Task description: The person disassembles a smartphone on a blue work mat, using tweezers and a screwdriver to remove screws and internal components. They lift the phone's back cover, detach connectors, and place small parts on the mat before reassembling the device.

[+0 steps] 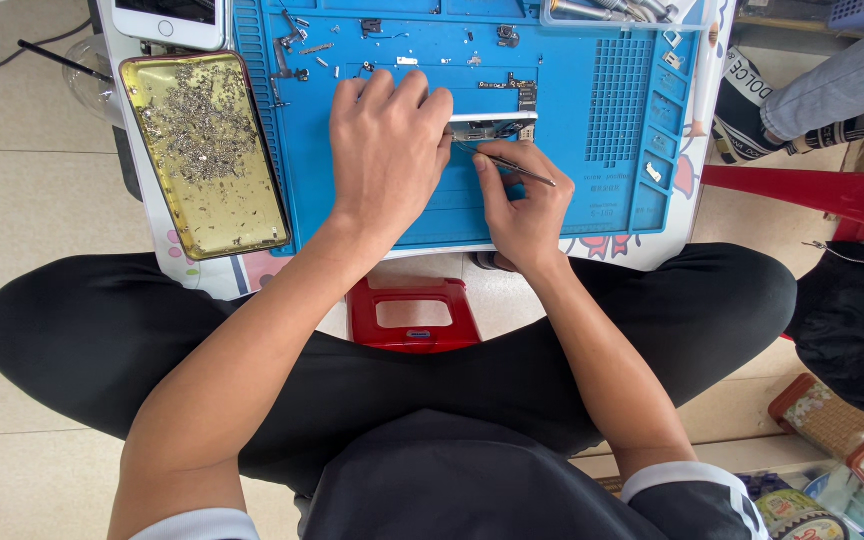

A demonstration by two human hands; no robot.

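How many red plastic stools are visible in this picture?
2. One red plastic stool stands under the small table, between the person's knees. A second red stool is at the right edge, partly hidden by another person. Others may be out of view.

Left hand (385, 150) covering most of circuit board (492, 127); only right end showing. Tool (518, 170) tip vanishing under fingers. Phone (170, 20) being cropped by top edge. Tools in tray (612, 10) running off frame. Mat (592, 120) parts too small to identify. Neighbour's leg (832, 80) leaving at right edge.
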